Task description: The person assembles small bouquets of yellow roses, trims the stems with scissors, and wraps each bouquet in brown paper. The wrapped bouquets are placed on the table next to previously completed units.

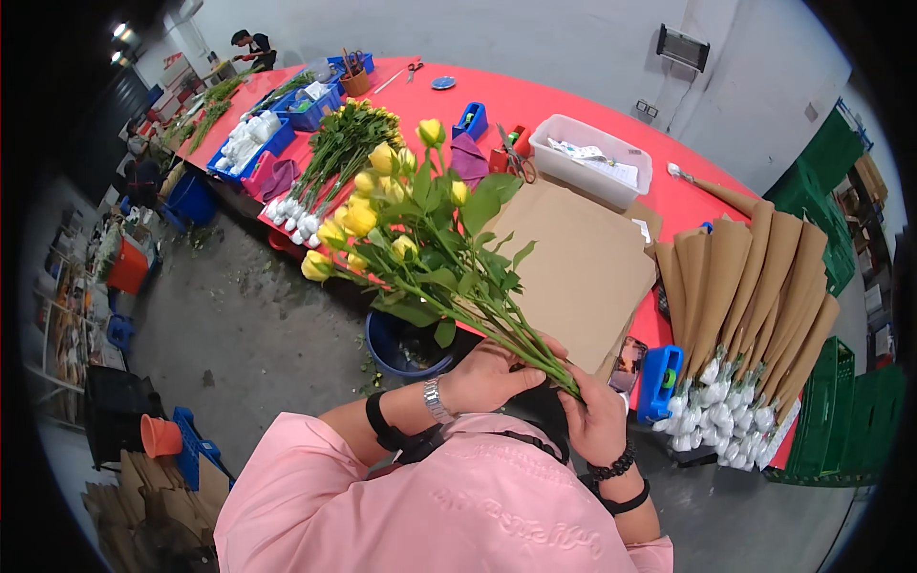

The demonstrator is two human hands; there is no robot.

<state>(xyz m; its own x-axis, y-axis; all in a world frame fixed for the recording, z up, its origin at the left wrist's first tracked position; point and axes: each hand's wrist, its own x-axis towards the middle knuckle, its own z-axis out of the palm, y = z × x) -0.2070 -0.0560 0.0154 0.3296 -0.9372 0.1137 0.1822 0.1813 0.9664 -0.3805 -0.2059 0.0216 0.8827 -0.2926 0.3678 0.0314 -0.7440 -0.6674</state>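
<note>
I hold a bunch of long-stemmed yellow roses slanting up and left from my hands, with green leaves along the stems. My left hand grips the lower stems. Close to their cut ends, my right hand is also closed on them. Behind the roses lies a stack of brown paper sheets on the red table. To the right of the paper are a phone, a blue tape dispenser and several brown paper-wrapped bundles with white tips.
Another bunch of yellow flowers, blue crates, a white bin and scissors sit farther back. A blue bucket stands below the table edge. Co-workers work at far left. Green crates stand right.
</note>
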